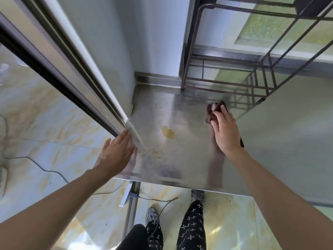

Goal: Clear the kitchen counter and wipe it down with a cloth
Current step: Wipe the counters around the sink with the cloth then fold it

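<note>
The stainless steel counter [183, 109] lies in front of me, its surface smeared. A yellow stain [168, 132] sits near its middle, with small yellowish specks [155, 150] closer to the front edge. My right hand [226, 130] presses flat on a dark reddish-brown cloth [213, 109] on the counter, to the right of the stain. The cloth shows past my fingertips, and a corner of it [242, 142] pokes out by my wrist. My left hand [117, 152] rests with fingers spread on the counter's left front corner and holds nothing.
A dark metal rack [225, 87] stands on the back right of the counter. A sliding door frame [75, 73] runs along the left side. Below are tiled floor, a thin cable [162, 204] and my legs and shoes.
</note>
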`<action>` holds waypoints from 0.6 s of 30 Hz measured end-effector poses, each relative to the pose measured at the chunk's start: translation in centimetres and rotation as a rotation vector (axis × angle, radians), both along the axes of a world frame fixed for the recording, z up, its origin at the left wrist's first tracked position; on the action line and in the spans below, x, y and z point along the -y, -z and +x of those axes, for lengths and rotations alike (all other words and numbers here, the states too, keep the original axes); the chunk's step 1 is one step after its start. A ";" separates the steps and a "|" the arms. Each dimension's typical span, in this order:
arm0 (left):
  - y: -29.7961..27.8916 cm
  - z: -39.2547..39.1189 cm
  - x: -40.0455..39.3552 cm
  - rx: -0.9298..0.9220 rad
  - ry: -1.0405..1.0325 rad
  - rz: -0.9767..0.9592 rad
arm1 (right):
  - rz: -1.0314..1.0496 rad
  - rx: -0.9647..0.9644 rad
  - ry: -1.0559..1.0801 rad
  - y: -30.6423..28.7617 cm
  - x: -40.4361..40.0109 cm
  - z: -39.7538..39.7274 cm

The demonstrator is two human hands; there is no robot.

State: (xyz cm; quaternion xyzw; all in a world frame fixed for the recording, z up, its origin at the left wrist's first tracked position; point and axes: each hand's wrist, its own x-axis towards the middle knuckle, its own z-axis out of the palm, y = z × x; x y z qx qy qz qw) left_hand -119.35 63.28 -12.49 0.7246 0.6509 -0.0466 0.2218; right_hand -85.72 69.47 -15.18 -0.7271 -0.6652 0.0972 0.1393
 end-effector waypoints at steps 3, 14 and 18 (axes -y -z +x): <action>-0.3 -0.1 -0.2 0.019 0.009 -0.013 | 0.030 0.009 0.041 -0.1 1.2 -3.4; 0.1 -0.2 0.6 0.006 0.023 -0.045 | 0.060 0.034 -0.709 0.0 5.6 -11.8; 0.2 -0.5 0.7 -0.049 0.054 -0.039 | 0.038 0.022 -0.662 -0.7 -1.9 -12.6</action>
